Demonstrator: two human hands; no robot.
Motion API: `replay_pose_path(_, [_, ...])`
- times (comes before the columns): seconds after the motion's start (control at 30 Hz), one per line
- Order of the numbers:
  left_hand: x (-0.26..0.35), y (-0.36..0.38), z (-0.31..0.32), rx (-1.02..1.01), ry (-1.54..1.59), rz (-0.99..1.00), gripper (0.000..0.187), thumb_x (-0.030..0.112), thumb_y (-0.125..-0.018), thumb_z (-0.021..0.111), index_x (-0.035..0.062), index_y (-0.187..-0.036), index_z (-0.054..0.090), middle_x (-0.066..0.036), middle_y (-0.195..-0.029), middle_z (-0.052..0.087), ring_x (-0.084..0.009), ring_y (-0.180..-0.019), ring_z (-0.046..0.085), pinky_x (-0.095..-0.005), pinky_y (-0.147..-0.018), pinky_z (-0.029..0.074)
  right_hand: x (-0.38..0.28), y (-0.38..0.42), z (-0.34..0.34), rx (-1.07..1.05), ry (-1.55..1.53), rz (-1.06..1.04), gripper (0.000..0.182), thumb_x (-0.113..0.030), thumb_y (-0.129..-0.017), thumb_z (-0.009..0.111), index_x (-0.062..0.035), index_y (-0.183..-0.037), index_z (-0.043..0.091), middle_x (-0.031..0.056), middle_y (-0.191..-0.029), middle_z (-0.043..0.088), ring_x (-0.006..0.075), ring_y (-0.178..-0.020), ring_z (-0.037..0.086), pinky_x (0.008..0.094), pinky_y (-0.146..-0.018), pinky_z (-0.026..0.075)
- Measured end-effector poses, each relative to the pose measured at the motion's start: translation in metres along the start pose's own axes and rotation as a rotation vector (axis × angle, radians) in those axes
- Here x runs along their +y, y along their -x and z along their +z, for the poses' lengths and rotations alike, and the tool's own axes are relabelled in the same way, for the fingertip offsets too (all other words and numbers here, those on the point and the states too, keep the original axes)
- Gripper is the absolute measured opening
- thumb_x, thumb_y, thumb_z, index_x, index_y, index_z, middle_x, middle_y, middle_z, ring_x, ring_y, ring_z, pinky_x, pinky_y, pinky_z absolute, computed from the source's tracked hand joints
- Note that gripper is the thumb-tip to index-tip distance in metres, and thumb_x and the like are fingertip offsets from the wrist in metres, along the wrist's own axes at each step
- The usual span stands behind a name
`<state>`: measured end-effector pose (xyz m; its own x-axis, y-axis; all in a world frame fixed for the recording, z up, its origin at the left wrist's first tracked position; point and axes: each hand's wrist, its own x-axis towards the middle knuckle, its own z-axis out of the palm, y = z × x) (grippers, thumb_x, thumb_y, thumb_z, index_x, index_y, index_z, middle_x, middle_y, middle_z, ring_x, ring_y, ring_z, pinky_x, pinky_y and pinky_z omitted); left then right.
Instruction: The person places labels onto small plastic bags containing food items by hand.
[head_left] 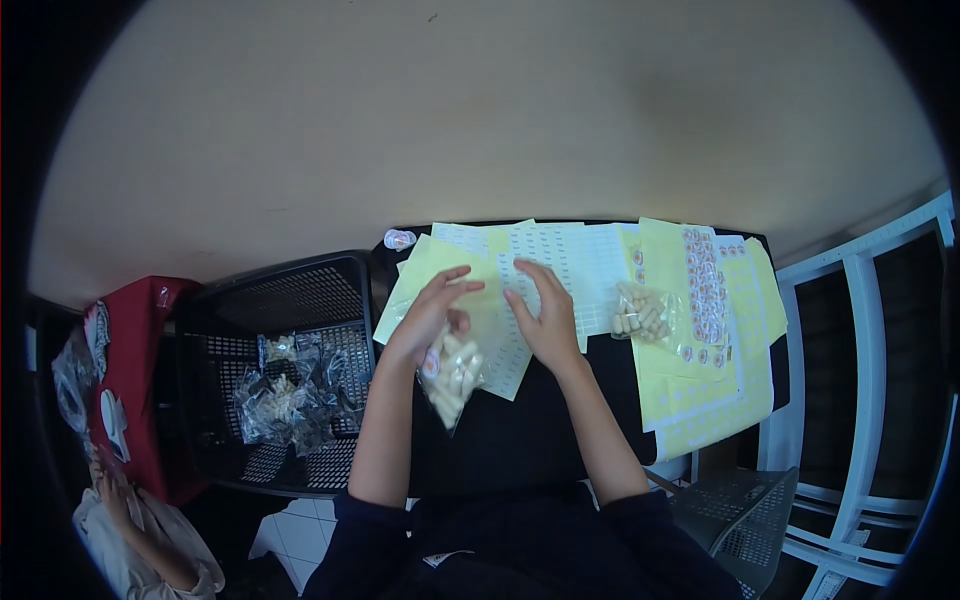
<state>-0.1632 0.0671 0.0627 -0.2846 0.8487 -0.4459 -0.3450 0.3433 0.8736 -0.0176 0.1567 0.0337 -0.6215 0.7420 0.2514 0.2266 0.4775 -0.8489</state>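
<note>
My left hand [438, 312] holds a clear plastic bag [455, 378] of pale, finger-shaped pieces by its upper part. Its lower fingers curl in at the bag while the upper ones are spread. A round sticker [431, 362] shows on the bag's left side, and the bag hangs tilted with a corner downward. My right hand [545, 318] is open over the label sheets [512, 375], fingers apart, with nothing visible in it. Another clear bag [640, 312] of the same pieces lies to the right on yellow sheets.
Left of the table stands a black crate [275, 290] containing several plastic bags [290, 400]. Sheets of round stickers [705, 285] lie at right, and a small sticker pile [399, 240] sits at the back. Another person's hand [112, 497] is at far left by a red cloth [145, 380].
</note>
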Motion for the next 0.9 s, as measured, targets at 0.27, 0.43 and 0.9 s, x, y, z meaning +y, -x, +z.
replay_pose_path(0.27, [-0.002, -0.036, -0.004, 0.016, 0.122, -0.128, 0.048, 0.03, -0.088, 0.042, -0.0001, -0.124, 0.038, -0.011, -0.114, 0.053, -0.0066, -0.054, 0.044, -0.0178, -0.049, 0.041, 0.052, -0.033, 0.035, 0.029, 0.487, -0.066, 0.052, -0.025, -0.08, 0.056, 0.0021, -0.121, 0.04, 0.017, -0.127, 0.04, 0.0308, -0.121, 0.035, 0.0434, -0.102, 0.023])
replay_pose_path(0.43, [0.004, -0.047, -0.003, 0.018, 0.058, -0.098, 0.051, 0.031, -0.087, 0.044, -0.0022, -0.125, 0.035, -0.01, -0.114, 0.053, -0.0069, -0.054, 0.044, -0.0177, -0.049, 0.042, 0.056, -0.036, 0.033, 0.096, 0.397, -0.059, 0.045, -0.019, -0.079, 0.059, -0.0009, -0.117, 0.045, 0.0145, -0.122, 0.047, 0.0297, -0.117, 0.04, 0.0428, -0.099, 0.029])
replay_pose_path(0.9, [0.011, -0.081, -0.012, -0.177, -0.131, -0.237, 0.044, 0.032, -0.085, 0.045, 0.0003, -0.117, 0.045, -0.007, -0.087, 0.058, -0.0067, -0.049, 0.039, -0.0192, -0.051, 0.039, 0.051, -0.036, 0.031, 0.185, 0.303, 0.026, 0.04, -0.014, -0.075, 0.063, -0.0057, -0.113, 0.052, 0.0155, -0.111, 0.055, 0.03, -0.109, 0.049, 0.0388, -0.093, 0.038])
